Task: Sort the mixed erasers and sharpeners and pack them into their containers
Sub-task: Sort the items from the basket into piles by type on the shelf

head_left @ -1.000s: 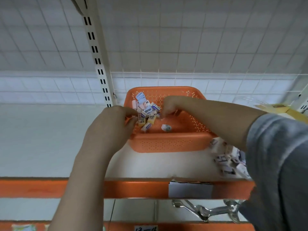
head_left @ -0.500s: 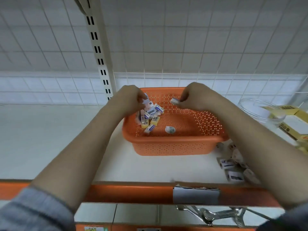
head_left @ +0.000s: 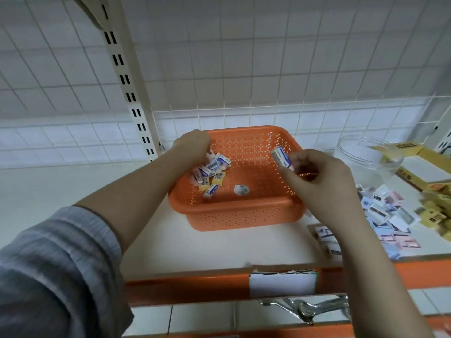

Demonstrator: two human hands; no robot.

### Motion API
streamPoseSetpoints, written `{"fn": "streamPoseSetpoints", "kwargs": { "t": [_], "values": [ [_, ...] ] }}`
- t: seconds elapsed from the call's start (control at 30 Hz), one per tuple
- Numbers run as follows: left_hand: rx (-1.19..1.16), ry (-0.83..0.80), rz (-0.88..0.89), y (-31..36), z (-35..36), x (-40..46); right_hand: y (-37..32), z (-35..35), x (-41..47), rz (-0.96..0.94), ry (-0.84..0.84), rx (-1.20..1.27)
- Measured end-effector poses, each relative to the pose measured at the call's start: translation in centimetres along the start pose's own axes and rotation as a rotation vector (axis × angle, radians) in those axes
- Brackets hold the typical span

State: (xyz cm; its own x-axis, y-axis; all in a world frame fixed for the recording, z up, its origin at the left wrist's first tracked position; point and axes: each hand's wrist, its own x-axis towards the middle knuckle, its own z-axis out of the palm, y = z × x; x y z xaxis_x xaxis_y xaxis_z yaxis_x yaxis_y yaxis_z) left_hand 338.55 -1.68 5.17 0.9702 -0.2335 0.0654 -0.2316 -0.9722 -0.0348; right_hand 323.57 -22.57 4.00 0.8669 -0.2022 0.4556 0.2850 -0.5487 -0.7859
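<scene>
An orange perforated basket (head_left: 234, 215) stands on the white shelf. In its back left part lies a small pile of blue-and-white and yellow erasers (head_left: 211, 173); a single oval white piece (head_left: 241, 190) lies apart on the basket floor. My left hand (head_left: 194, 146) reaches into the back left corner, knuckles up, fingers curled down onto the pile and hidden from view. My right hand (head_left: 322, 181) hovers over the basket's right rim and pinches a white eraser with a blue sleeve (head_left: 281, 156) between thumb and fingertips.
Right of the basket a loose heap of small packs (head_left: 383, 212) lies on the shelf, beside a clear glass bowl (head_left: 366, 154) and yellow cartons (head_left: 424, 167). A slotted upright (head_left: 131, 93) stands behind left. The shelf's orange front edge (head_left: 195, 286) runs below.
My right hand has lifted an eraser out of the basket and moved right, over the rim. My left hand stays at the pile in the back left corner.
</scene>
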Motion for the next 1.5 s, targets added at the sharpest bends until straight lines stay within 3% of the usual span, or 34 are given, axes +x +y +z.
{"fn": "streamPoseSetpoints", "kwargs": {
  "t": [0.2, 0.53, 0.83, 1.13, 1.27, 1.5],
  "values": [
    [-0.195, 0.136, 0.105, 1.1, -1.1, -2.5, 0.6, -1.4, -0.6, 0.022, 0.088, -0.068],
    [-0.719, 0.354, 0.284, 8.4, -3.1, -9.4, 0.7, -6.0, -3.3, 0.073, 0.275, -0.168],
    [-0.758, 0.388, 0.366, 19.0, -1.9, -12.2, 5.6, -15.0, -5.7, 0.132, 0.362, -0.199],
    [-0.661, 0.208, 0.092, 29.4, 0.9, -11.4, 10.1, -23.7, -6.0, 0.121, 0.206, -0.1],
    [-0.576, 0.129, 0.087, 32.0, 1.4, -10.1, 11.4, -25.9, -5.9, 0.147, 0.142, -0.099],
    [-0.523, 0.118, 0.077, 32.8, 1.9, -9.8, 13.5, -27.3, -5.6, 0.191, 0.208, -0.157]
  ]
}}
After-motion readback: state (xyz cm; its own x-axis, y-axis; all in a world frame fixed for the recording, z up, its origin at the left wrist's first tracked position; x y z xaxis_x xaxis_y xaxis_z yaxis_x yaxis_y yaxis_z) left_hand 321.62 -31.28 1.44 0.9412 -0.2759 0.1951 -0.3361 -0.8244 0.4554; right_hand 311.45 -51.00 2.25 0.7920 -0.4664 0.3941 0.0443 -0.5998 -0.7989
